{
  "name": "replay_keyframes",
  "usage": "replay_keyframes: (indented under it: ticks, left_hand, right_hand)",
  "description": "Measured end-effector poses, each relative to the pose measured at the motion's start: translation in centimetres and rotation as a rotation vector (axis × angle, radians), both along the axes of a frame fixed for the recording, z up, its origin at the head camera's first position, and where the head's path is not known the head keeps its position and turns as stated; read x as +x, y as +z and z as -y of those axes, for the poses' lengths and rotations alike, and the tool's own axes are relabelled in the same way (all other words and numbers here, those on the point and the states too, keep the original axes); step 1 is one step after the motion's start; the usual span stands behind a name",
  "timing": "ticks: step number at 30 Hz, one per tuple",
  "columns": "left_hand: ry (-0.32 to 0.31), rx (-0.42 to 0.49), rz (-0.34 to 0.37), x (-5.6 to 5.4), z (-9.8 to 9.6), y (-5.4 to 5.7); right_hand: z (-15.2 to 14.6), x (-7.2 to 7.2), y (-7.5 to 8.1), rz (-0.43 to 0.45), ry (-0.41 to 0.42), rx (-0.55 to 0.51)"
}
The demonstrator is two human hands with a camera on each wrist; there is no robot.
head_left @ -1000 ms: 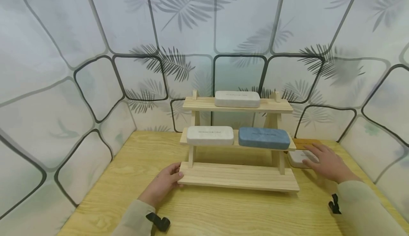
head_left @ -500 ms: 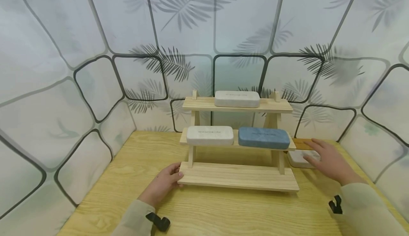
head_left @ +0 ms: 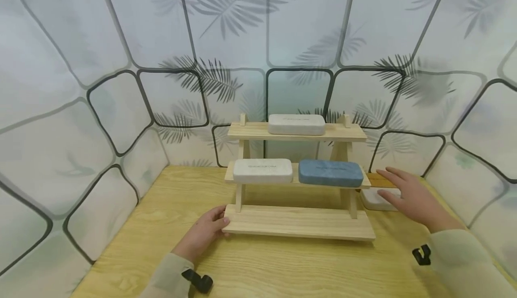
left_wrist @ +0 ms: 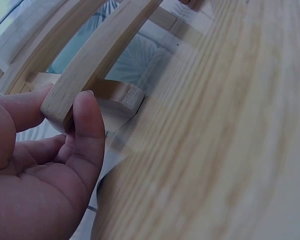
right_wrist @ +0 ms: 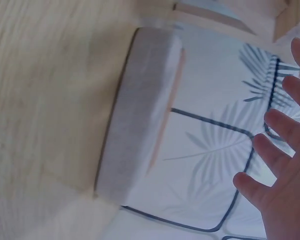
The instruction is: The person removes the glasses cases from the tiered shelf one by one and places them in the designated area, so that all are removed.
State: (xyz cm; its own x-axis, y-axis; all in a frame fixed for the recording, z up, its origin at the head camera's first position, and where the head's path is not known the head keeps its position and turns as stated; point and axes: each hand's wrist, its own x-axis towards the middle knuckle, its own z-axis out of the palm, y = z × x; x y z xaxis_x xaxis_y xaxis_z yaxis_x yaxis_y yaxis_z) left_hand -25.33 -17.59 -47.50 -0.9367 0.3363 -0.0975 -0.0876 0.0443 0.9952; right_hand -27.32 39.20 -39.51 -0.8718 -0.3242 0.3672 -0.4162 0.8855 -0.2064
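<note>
A light wooden three-tier display stand (head_left: 299,222) rests on the table. My left hand (head_left: 203,233) grips the left end of its lowest shelf; in the left wrist view, the thumb and fingers of that hand (left_wrist: 45,175) pinch the board's end (left_wrist: 65,100). My right hand (head_left: 414,199) hovers with spread fingers over a white glasses case (head_left: 373,199) lying right of the stand. Seen from the right wrist, the fingers stand apart from that case (right_wrist: 140,110). Just behind it lies a flat orange-brown case (head_left: 381,180), partly hidden by the hand.
A white glasses case (head_left: 296,125) sits on the top shelf. On the middle shelf, another white case (head_left: 262,171) lies left of a blue case (head_left: 330,173). Patterned curtain (head_left: 299,33) encloses the wooden table (head_left: 258,266) at the back and sides.
The right hand has lifted slightly away from the white case, its fingers still spread. My left hand keeps its grip on the stand. The whole view has shifted a little.
</note>
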Motion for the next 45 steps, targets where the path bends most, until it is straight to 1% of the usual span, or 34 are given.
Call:
replay_keyframes:
  ticks: [8, 15, 22, 31, 38, 45]
  left_hand:
    - [0.011, -0.007, 0.0, -0.1, 0.0, 0.0]
    - [0.003, -0.005, -0.001, 0.0, 0.0, -0.1]
    - [0.015, -0.015, -0.003, -0.1, 0.0, -0.1]
    - [0.007, -0.009, -0.006, 0.0, 0.0, -0.2]
    - [0.001, -0.002, 0.005, -0.1, 0.1, -0.2]
    - [0.005, -0.004, 0.003, 0.0, 0.0, -0.1]
  right_hand:
    - [1.9, 1.0, 2.0, -0.013, 0.025, -0.048]
    - [4.0, 1.7, 3.6, -0.033, 0.042, -0.028]
    - [6.0, 2.2, 4.8, -0.007, 0.079, -0.021]
    - [7.7, 1.9, 5.3, -0.003, 0.13, -0.007]
    - [9.1, 1.8, 5.7, 0.004, 0.119, 0.026]
    - [10.2, 1.0, 5.4, -0.008, 0.132, 0.063]
